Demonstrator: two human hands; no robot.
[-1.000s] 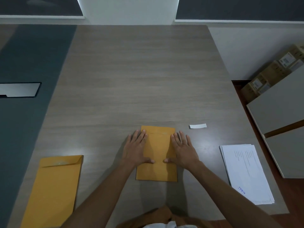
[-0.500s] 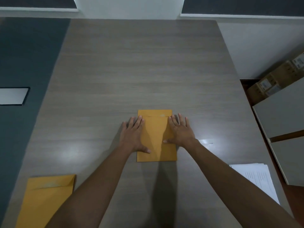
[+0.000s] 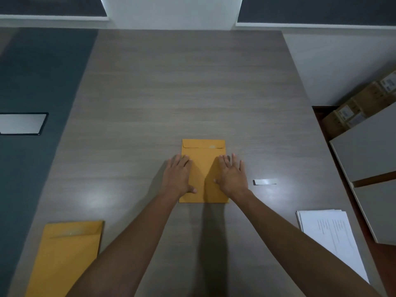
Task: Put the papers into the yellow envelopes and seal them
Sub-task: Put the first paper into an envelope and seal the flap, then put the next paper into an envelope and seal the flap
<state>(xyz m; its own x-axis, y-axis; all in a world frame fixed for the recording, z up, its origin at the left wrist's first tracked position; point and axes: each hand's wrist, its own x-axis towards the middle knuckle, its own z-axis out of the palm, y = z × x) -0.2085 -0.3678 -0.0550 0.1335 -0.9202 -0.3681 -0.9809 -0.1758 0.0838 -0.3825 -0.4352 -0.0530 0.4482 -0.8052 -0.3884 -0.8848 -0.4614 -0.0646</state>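
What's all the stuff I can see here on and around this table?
Table: one, grey wood grain, fills the middle.
Envelope: one, yellow, flap folded down, centre of table under both hands.
Second envelope: one, yellow, near left corner.
Papers: one stack, white, printed, near right edge.
Strip: one, white, small, right of the centre envelope.
Cardboard boxes: a few, brown, labelled, on the floor at right.
Left hand: flat, open, on the envelope's left side.
Right hand: flat, open, on its right side.

Both arms reach forward, left hand (image 3: 179, 175) and right hand (image 3: 232, 176) flat, palms down, fingers extended.
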